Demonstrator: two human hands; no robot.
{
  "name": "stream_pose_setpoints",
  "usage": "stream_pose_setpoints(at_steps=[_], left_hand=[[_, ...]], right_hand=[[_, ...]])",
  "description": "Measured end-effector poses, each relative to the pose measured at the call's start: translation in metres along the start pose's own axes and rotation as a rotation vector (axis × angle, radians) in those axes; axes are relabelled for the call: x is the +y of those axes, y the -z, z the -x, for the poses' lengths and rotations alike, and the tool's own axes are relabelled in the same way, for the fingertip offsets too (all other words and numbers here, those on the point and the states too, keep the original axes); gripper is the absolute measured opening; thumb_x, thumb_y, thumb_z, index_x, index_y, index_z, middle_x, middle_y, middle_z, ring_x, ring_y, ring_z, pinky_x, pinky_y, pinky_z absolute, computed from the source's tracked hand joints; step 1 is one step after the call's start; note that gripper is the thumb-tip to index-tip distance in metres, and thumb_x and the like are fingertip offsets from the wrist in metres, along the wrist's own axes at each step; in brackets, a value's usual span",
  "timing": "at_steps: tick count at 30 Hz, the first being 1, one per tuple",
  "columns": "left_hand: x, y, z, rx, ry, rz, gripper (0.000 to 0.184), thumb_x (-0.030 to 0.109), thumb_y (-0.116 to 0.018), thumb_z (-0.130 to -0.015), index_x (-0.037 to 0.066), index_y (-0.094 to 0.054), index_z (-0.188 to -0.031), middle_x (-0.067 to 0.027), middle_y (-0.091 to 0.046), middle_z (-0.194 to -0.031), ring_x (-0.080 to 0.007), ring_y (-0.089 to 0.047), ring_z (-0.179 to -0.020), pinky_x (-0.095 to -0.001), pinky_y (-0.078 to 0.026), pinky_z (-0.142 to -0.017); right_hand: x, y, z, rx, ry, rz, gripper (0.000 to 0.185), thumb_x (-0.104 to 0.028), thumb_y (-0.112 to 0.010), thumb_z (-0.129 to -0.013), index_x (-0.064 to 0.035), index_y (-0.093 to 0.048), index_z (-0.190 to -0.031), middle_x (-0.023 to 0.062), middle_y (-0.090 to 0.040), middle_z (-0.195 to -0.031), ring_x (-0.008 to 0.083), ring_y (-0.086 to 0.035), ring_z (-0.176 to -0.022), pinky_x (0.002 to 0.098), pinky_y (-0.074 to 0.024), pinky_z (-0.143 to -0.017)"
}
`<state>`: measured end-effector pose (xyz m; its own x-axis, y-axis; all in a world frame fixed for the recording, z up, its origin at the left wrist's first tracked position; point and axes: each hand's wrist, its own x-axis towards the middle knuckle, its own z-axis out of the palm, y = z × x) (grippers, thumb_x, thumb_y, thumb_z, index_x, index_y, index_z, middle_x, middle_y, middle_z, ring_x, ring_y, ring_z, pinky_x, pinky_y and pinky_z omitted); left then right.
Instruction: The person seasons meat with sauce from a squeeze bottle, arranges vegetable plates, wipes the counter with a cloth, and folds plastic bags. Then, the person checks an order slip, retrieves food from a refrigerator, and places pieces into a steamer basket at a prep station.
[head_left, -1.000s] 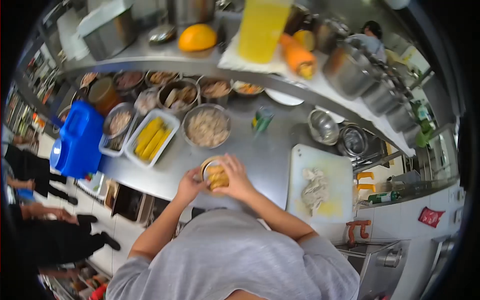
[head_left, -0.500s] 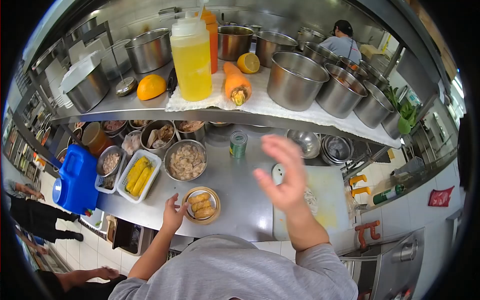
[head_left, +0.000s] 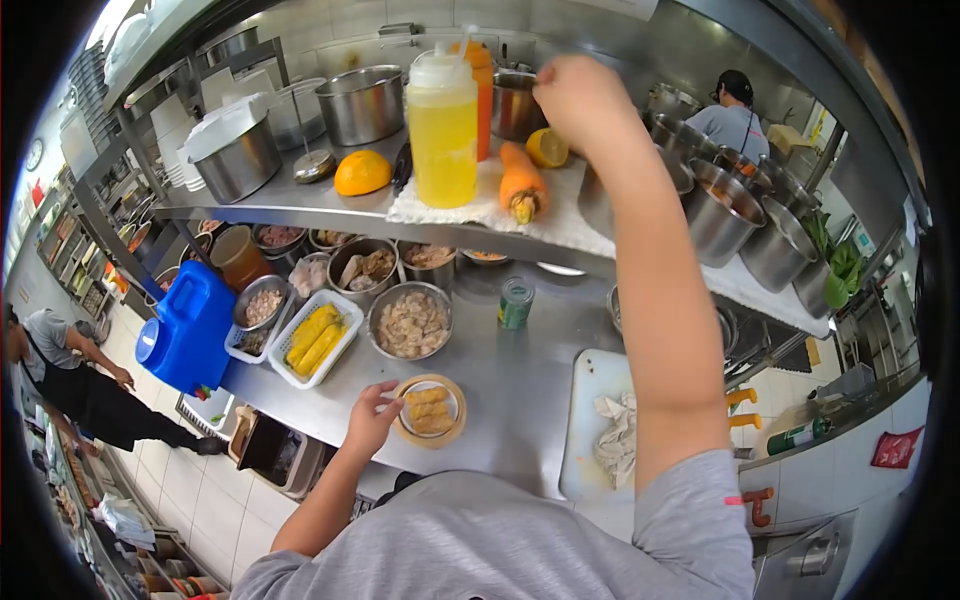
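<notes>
A small round bamboo steamer (head_left: 457, 425) sits on the steel counter, holding several golden rolls (head_left: 430, 411) on a metal dish. My left hand (head_left: 372, 420) is at its left rim, fingers apart, fingertips at or just touching the edge; I cannot tell how firmly. My right hand (head_left: 585, 95) is raised over the upper shelf, by the right side of a steel pot (head_left: 515, 108) and above the cut lemon (head_left: 546, 148). Its fingers are curled in, and the back of the hand hides whatever they hold. Behind the steamer stands a steel bowl of raw meat pieces (head_left: 410, 325).
On the shelf are a yellow squeeze bottle (head_left: 443, 140), a carrot (head_left: 523, 185) and several steel pots (head_left: 722, 205). Below stand a green can (head_left: 516, 303), a white basket of yellow food (head_left: 318, 342) and a blue jug (head_left: 185, 330). A cloth (head_left: 617, 435) lies on the cutting board (head_left: 585, 400). Co-workers (head_left: 735, 110) stand nearby.
My right hand has gone up and forward from above the counter to the shelf pots, its fingers curling in. My left hand stays by the steamer. The view has shifted somewhat.
</notes>
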<state>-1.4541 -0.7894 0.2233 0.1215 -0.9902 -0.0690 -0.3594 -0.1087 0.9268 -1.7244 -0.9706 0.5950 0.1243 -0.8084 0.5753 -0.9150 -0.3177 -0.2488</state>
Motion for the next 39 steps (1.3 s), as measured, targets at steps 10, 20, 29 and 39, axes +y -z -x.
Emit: stream_pose_setpoints(at_steps=[10,20,29,39], left_hand=[[-0.029,0.033,0.015,-0.074,0.017,0.190,0.037,0.014,-0.063,-0.087,0.001,-0.057,-0.121,-0.0122,-0.056,-0.117,-0.0195,-0.059,-0.097,-0.0325,-0.049,-0.082],[-0.076,0.077,0.018,-0.056,0.116,0.248,0.038,0.014,-0.064,-0.085,0.000,-0.057,-0.120,-0.0132,-0.060,-0.116,-0.0199,-0.059,-0.094,-0.0311,-0.049,-0.081],[-0.076,0.094,0.000,-0.169,0.111,0.227,0.038,0.014,-0.064,-0.086,-0.001,-0.057,-0.120,-0.0134,-0.060,-0.116,-0.0187,-0.059,-0.091,-0.0309,-0.048,-0.080],[-0.087,0.068,-0.037,-0.360,0.114,0.173,0.047,0.019,-0.064,-0.086,0.000,-0.051,-0.127,-0.0127,-0.060,-0.115,-0.0173,-0.059,-0.086,-0.0288,-0.048,-0.069]], right_hand=[[0.023,-0.093,-0.086,-0.200,-0.117,0.259,0.047,-0.040,-0.075,-0.072,-0.0023,-0.070,-0.101,0.0160,-0.067,-0.107,0.0301,-0.065,-0.098,0.0370,-0.0504,-0.085],[0.031,-0.106,-0.098,0.170,-0.266,0.268,0.040,-0.044,-0.068,-0.079,-0.0052,-0.072,-0.089,0.0191,-0.067,-0.094,0.0339,-0.065,-0.091,0.0379,-0.0511,-0.081],[0.027,0.003,-0.079,0.484,-0.093,0.280,0.049,-0.049,-0.068,-0.078,-0.0078,-0.068,-0.106,0.0118,-0.068,-0.105,0.0293,-0.063,-0.096,0.0401,-0.0471,-0.085],[-0.017,0.101,0.087,0.309,-0.319,-0.293,0.028,-0.024,-0.067,-0.084,0.0011,-0.067,-0.096,0.0020,-0.063,-0.083,0.0101,-0.056,-0.072,0.0240,-0.0461,-0.069]])
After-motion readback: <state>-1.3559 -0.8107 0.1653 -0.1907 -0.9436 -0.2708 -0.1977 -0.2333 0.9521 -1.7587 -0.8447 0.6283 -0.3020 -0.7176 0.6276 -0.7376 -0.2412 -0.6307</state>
